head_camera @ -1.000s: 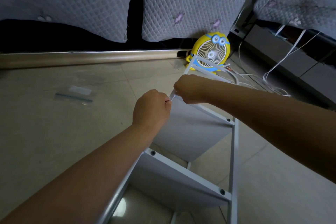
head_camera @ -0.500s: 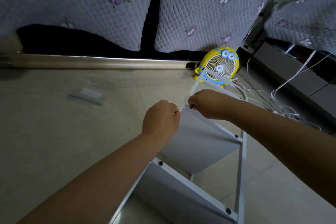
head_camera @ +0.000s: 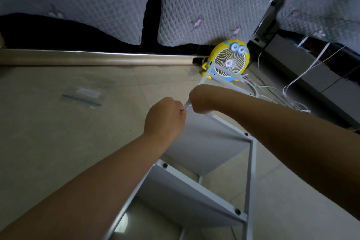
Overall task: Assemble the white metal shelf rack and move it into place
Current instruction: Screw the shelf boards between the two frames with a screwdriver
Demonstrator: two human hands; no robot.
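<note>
— Where is the white metal shelf rack (head_camera: pixel 204 142) found?
— Laid on the floor (head_camera: pixel 58 142), under and beyond both hands. Its upright rail (head_camera: pixel 188 105) is pinched by the clenched left hand (head_camera: pixel 165 117) and grasped just beside it by the right hand (head_camera: pixel 202 101).
— Why so?
— Probably the rail is steadied while a fastener, hidden between the hands, is tightened.

Fingers turned away, rack cropped

The left hand (head_camera: pixel 165 117) and right hand (head_camera: pixel 202 101) show only their backs. The right hand covers a stretch of post on the white rack (head_camera: pixel 194 197). What the left hand pinches beside it is too small to tell. The rack's near end runs off the bottom edge. The plastic bag (head_camera: pixel 83 96) is too blurred to show its contents.
</note>
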